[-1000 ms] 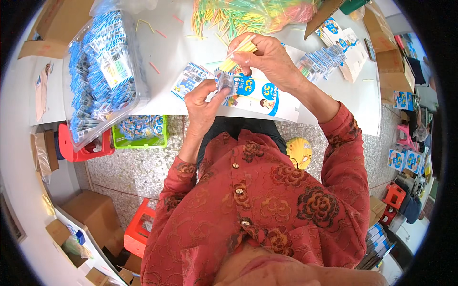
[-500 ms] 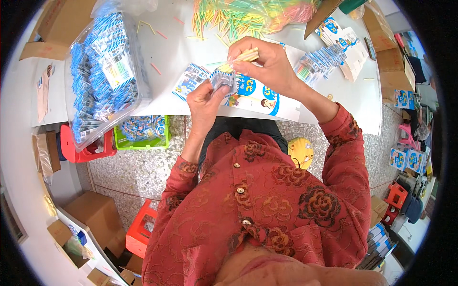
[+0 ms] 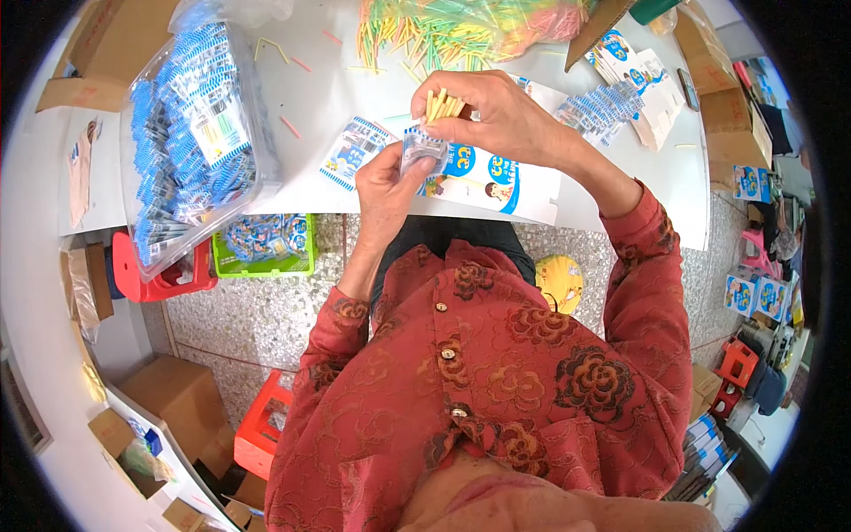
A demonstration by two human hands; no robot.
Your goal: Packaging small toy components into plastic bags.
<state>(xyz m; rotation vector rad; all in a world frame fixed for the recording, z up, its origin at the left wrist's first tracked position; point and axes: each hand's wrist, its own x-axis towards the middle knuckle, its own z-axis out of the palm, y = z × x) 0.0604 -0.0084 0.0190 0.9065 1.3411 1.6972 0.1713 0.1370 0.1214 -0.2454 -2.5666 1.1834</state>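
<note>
My left hand (image 3: 387,182) is closed on a small clear plastic packet (image 3: 420,152) with a blue-and-white edge. Just above the packet's mouth, my right hand (image 3: 501,115) grips a bundle of short yellow sticks (image 3: 442,105), their ends facing up. The lower ends of the sticks are hidden, so I cannot tell how far they reach into the packet. Beside my left hand lies another blue-and-white packet (image 3: 351,152) on the table. Under my hands spreads a flat printed blue-and-white carton (image 3: 532,191).
A clear tub (image 3: 266,177) full of blue packets stands on the left. Pink, green and yellow sticks (image 3: 434,40) lie heaped at the far side under a plastic bag. Rows of packets (image 3: 598,113) and folded cartons (image 3: 656,97) lie on the right. A green basket (image 3: 266,269) sits below the table's edge.
My right hand has tipped the stick bundle from sideways to more upright, at the packet's mouth. My left hand has shifted slightly right with the packet.
</note>
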